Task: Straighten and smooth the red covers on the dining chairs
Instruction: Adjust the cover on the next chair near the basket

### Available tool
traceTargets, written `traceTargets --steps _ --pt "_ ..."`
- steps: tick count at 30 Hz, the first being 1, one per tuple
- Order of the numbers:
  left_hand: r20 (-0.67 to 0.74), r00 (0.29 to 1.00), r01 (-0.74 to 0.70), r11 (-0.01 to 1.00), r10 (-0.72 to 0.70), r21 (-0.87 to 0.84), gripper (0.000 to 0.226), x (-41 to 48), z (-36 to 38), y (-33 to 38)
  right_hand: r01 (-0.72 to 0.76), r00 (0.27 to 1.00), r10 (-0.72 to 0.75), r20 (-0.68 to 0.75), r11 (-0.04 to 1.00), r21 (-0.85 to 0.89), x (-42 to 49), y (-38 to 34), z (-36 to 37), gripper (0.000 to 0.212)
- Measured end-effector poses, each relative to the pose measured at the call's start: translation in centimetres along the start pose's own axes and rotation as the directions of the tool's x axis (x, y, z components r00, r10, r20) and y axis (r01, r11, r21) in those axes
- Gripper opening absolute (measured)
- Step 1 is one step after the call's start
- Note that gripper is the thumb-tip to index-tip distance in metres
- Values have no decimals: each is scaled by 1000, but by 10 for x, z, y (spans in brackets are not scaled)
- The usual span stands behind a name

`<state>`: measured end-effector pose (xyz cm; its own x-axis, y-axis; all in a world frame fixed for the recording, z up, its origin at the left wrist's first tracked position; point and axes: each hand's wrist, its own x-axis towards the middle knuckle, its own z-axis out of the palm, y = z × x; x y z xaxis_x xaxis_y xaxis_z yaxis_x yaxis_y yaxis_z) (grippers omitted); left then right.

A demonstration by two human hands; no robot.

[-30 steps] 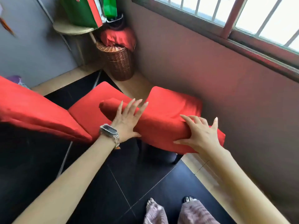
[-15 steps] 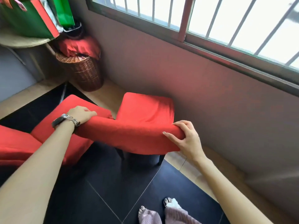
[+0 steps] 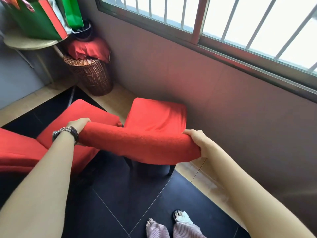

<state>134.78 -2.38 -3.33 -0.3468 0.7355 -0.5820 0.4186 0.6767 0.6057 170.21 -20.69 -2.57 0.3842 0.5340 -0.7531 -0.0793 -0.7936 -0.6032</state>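
Head view. Room corner: dark tiled floor (image 3: 120, 194) with a pale border strip, brownish wall (image 3: 205, 93), barred window (image 3: 240, 23) above it.

Left hand (image 3: 78, 124), bracelet (image 3: 65, 133) on the wrist: fingers curled over the left end of the chair (image 3: 154, 169) backrest, grasping the red cover (image 3: 137, 141) there.

Right hand (image 3: 199, 141): clenched round the cover at the right end of the backrest, thumb on top (fingertips hidden behind the fabric).

The cover spans the backrest top between the two hands and runs on over the seat just beyond them, towards the wall.

Second covered chair (image 3: 82, 112): seat just beyond and below the left hand.

Far beyond the left hand, in the corner: wicker basket (image 3: 91, 76) with a red bundle (image 3: 89, 48) on top; green bags (image 3: 39, 19) on a round table (image 3: 29, 42) beside it.

Below the right forearm: feet (image 3: 180, 217) in sandals on the tiles.
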Motion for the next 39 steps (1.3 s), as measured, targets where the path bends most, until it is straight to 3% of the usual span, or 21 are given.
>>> traceTargets --steps 3,6,9,12,19,25,30,39 --pt "87 996 36 999 -36 -5 59 -2 -4 -1 -240 951 184 246 946 219 -11 4 -8 61" --pt "126 991 56 998 -54 -13 65 0 -10 -11 -317 934 211 288 861 398 -15 13 -9 55" --pt "-2 1000 13 996 -13 -86 70 0 -14 -25 -270 953 169 251 849 455 -19 22 2 31" --pt "-91 995 -42 988 28 -148 57 -1 -13 -38 -241 961 133 244 837 491 -27 31 10 15" --pt "-125 988 -117 976 95 -183 13 -9 -16 -54 -143 987 75 141 804 577 -35 48 20 8" --pt "-113 988 -127 972 106 -199 6 -31 -23 -82 -142 985 66 160 833 535 -42 76 27 8" --pt "-133 985 -143 958 113 -247 3 -45 -26 -106 -113 989 45 139 839 532 -52 93 28 19" --pt "-209 977 -106 923 29 -369 27 -94 -17 -135 -86 983 -2 182 877 474 -55 99 4 11"
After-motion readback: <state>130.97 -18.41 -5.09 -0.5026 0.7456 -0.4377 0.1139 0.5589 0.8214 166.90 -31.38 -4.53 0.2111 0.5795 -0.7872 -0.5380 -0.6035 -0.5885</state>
